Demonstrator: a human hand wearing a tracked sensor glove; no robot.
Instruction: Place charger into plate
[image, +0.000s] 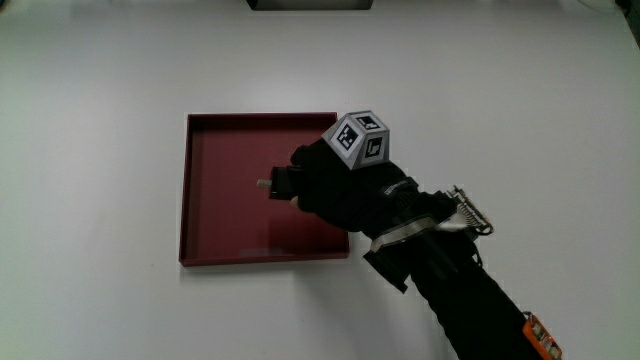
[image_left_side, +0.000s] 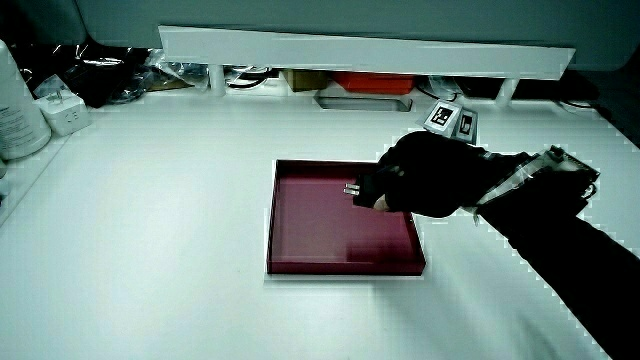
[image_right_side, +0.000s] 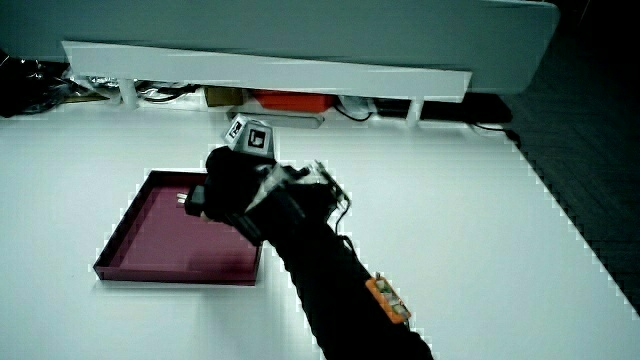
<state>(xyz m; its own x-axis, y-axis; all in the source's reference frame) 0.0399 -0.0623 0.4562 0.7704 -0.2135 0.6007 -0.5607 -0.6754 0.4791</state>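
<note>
A dark red square plate (image: 215, 185) lies on the white table; both side views show it too (image_left_side: 310, 225) (image_right_side: 150, 235). The gloved hand (image: 330, 185) is over the plate's inner area, near the rim closest to the forearm. Its fingers are curled around a small charger (image: 275, 185), whose pale prongs stick out from the fingertips (image_left_side: 354, 189) (image_right_side: 182, 198). The charger is held a little above the plate's floor. Most of its body is hidden inside the glove.
A low white partition (image_left_side: 360, 48) runs along the table's edge farthest from the person, with cables and boxes under it. A white adapter (image_left_side: 62, 112) and a white container (image_left_side: 15, 110) stand at the table's edge in a side view.
</note>
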